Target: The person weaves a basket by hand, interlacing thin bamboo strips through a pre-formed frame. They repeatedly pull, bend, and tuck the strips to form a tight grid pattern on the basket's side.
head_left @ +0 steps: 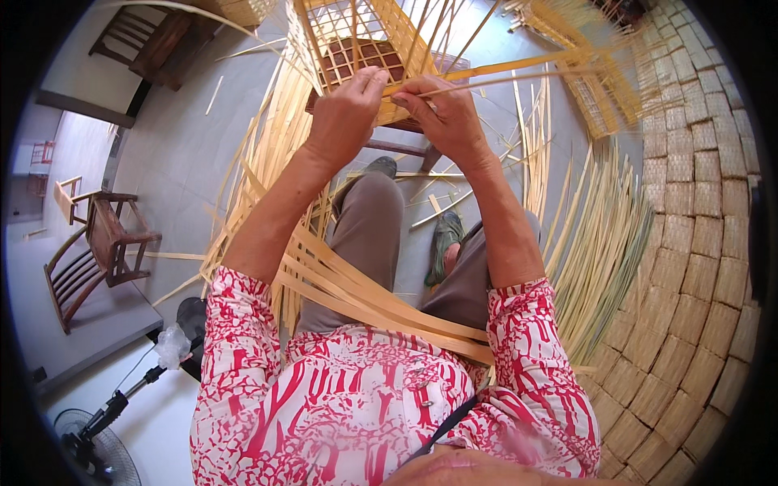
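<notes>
At the top centre of the head view, the latticed woven piece (403,36) sits over a brown stool (429,155). Its mesh looks largely formed; the long loose ends appear unfinished. The left hand (347,112) pinches near its edge; the right hand (448,113) grips a thin strip (519,78). No brand, label or writing is legible.
</notes>
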Demonstrator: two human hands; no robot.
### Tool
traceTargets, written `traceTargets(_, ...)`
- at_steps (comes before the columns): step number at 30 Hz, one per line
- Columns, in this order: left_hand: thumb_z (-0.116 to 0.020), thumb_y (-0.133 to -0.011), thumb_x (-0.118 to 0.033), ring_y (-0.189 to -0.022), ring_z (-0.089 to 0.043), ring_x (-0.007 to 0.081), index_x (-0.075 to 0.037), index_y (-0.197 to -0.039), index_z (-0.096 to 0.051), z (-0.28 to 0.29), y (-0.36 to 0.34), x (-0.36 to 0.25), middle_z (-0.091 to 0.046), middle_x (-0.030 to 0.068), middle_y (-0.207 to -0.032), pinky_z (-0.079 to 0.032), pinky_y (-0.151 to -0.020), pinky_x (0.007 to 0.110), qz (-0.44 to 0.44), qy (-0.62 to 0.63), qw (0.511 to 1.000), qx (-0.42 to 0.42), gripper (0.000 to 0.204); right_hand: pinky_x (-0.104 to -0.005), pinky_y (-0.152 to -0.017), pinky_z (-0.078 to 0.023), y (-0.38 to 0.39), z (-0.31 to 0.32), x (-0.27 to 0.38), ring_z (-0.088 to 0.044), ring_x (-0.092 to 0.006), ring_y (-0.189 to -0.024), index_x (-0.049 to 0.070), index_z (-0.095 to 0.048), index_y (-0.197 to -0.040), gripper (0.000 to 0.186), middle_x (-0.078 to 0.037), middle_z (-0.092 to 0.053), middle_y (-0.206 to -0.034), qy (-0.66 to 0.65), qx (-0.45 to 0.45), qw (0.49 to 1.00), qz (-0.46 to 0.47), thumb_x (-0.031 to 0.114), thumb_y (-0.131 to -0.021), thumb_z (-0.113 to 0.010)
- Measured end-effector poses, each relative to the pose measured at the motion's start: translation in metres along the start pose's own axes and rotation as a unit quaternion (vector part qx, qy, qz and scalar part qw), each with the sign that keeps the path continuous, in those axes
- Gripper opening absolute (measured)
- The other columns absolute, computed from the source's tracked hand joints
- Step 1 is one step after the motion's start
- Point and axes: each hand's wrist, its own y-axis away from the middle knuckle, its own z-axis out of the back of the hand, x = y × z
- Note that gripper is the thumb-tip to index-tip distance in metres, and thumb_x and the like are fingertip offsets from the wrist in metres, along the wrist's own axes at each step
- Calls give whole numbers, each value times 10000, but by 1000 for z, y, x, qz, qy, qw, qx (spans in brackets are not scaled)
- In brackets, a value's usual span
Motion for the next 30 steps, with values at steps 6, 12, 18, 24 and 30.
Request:
traceTargets(6, -624, -849, -31, -801, -696, 382, -18, -937, -568, -8, -17, 13, -669, 181, -892, -572, -704, 478, 32, 9, 992, 124, 106, -400, -646, -500, -3, 2, 2, -650, -363, -739, 21, -673, -944, 152, -154, -662, -785, -20, 9, 1000, 5, 172, -938, -690)
traceTargets(12, -569, -900, -5, -800, -661, 450, -13, -933, -523, -4, -16, 11, -646, 226, -807, -519, -695, 523, 49, 183, 978, 85, 57, -391, -638, -506, -3, 6, 0, -655, -352, -709, 27, -683, -931, 155, -157, -652, -738, 1, 29, 1000, -8, 182, -947, -690)
traceTargets(18, -621, -907, -56, -789, -666, 454, -26, -953, -557, -5, -20, 17, -659, 231, -761, -513, -676, 520, 98, 179, 972, 118, 84, -375, -646, -545, -5, 5, -5, -703, -335, -734, 39, -730, -974, 170, -161, -713, -800, 17, -6, 1000, 10, 204, -941, -701)
traceTargets(24, -648, -874, -30, -775, -666, 427, -53, -1021, -657, -11, -18, 19, -670, 216, -793, -528, -694, 471, 118, 208, 962, 135, 148, -383, -627, -541, -18, -9, -19, -708, -323, -724, 47, -741, -977, 181, -171, -717, -813, 50, -45, 995, 69, 220, -945, -700)
traceTargets(30, -548, -949, 2, -632, -657, 146, -94, -1214, -690, 8, -17, 25, -686, 92, -769, -544, -592, 304, 136, 236, 938, 214, 315, -444, -660, -516, -24, -4, -5, -683, -392, -759, 12, -675, -875, 186, -211, -671, -773, -14, -8, 999, 52, 177, -953, -639)
